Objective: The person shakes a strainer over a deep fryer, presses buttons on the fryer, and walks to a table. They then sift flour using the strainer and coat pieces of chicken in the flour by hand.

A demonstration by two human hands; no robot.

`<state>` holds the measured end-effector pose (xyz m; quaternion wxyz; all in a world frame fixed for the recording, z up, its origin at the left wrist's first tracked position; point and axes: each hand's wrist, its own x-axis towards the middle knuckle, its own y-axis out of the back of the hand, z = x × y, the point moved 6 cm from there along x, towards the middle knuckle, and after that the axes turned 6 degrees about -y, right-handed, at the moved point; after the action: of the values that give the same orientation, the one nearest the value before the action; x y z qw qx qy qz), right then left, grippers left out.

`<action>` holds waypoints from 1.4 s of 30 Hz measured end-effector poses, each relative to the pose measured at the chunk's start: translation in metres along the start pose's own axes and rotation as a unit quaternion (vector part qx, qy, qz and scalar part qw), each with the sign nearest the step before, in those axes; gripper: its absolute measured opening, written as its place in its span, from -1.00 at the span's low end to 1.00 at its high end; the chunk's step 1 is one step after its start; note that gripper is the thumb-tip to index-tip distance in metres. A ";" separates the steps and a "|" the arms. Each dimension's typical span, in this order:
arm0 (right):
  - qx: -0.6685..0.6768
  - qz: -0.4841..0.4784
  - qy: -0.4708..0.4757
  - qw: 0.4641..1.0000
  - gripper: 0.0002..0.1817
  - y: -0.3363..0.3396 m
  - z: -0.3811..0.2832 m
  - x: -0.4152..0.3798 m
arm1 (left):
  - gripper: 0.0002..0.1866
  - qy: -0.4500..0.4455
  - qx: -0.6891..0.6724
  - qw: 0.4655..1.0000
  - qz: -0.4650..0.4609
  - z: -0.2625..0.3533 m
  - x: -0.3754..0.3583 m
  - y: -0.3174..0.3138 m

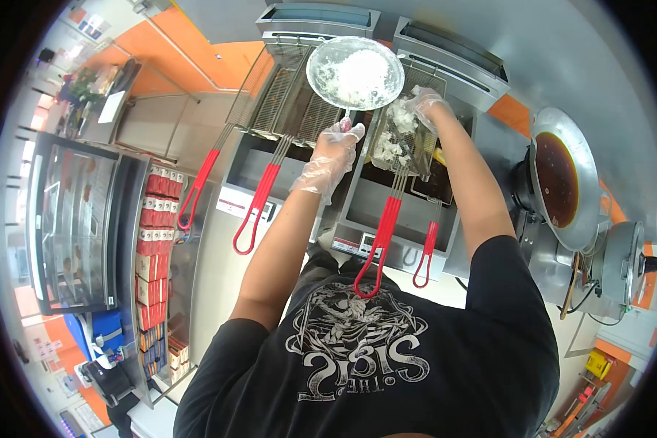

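Holding strainer of white powder by its handle in a closed left hand, far side, just left of the right hand. See white-coated pieces in basket below, with right hand at its far end, on the pieces; can't tell whether gripping or only touching. Could lose powder outside the basket by tilting or jolting the strainer. Could get pieces stuck together from crowding. Could snag red basket handles by leaning in, given the overhang toward the near side. Counting: one strainer, two clear gloves, four red basket handles, two fryer bays, one wok of dark liquid at right. Can't count pieces: too clumped.
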<state>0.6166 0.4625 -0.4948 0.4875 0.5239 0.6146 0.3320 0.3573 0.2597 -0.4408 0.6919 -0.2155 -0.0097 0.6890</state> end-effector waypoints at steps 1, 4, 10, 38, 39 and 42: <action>-0.023 -0.010 -0.009 1.000 -0.51 0.003 -0.002 0.003 | -0.76 -0.002 0.001 1.000 -0.002 0.000 0.000 0.001; -0.286 -0.071 0.058 0.954 -0.51 -0.016 -0.009 -0.008 | -0.75 -0.007 0.004 1.000 -0.001 -0.003 -0.002 0.003; -0.315 -0.157 0.033 0.935 -0.64 -0.054 -0.022 -0.083 | -0.76 -0.015 0.008 1.000 0.006 -0.001 -0.010 0.002; -0.153 -0.012 0.133 0.979 -0.61 0.014 -0.224 -0.148 | -0.78 -0.036 0.028 0.999 0.026 0.105 -0.098 0.128; -0.204 -0.037 0.141 0.968 -0.60 0.000 -0.237 -0.135 | -0.79 -0.035 0.044 0.998 0.032 0.107 -0.101 0.138; -0.287 -0.062 0.169 0.941 -0.57 -0.046 -0.242 -0.092 | -0.79 -0.043 0.028 0.998 0.023 0.107 -0.108 0.162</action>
<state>0.3704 0.3872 -0.4406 0.5257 0.2583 0.5980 0.5471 0.1648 0.1799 -0.3641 0.6806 -0.1667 -0.0151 0.7132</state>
